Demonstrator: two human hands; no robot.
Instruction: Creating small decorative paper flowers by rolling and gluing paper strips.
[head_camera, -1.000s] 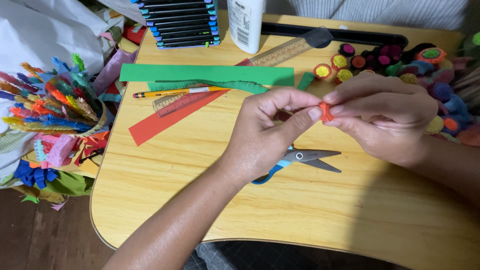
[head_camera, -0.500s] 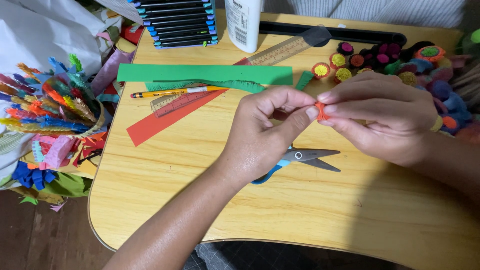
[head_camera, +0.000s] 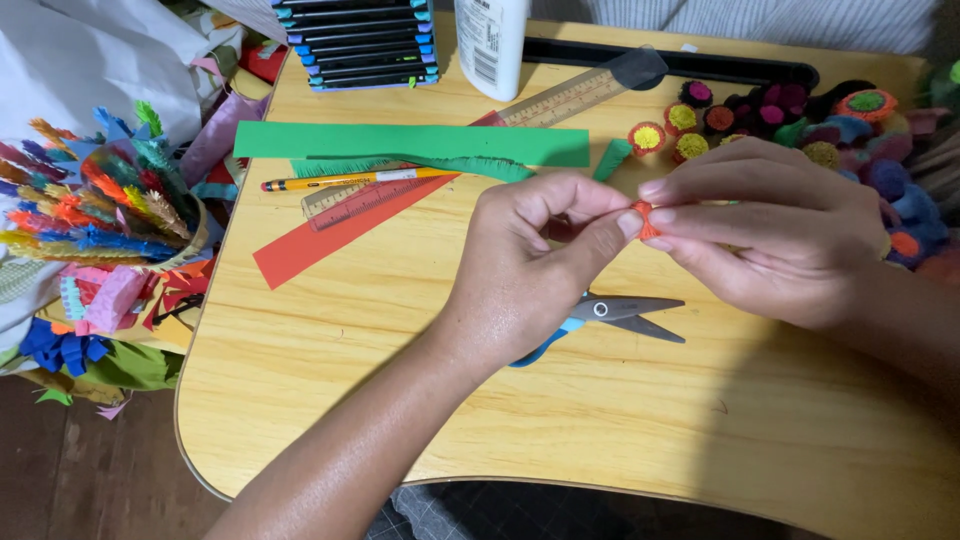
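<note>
The left hand (head_camera: 530, 270) and right hand (head_camera: 775, 235) meet above the middle of the wooden table (head_camera: 400, 400), both pinching a small orange paper roll (head_camera: 645, 218) between fingertips. Just beneath the left hand lie scissors (head_camera: 625, 315). Farther left lie a red paper strip (head_camera: 340, 235), a pencil (head_camera: 350, 180) and a green strip (head_camera: 410, 142).

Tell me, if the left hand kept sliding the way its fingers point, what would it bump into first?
Most likely the right hand: the left hand points right, both already pinching the small orange paper piece. Depth looks shared.
</note>
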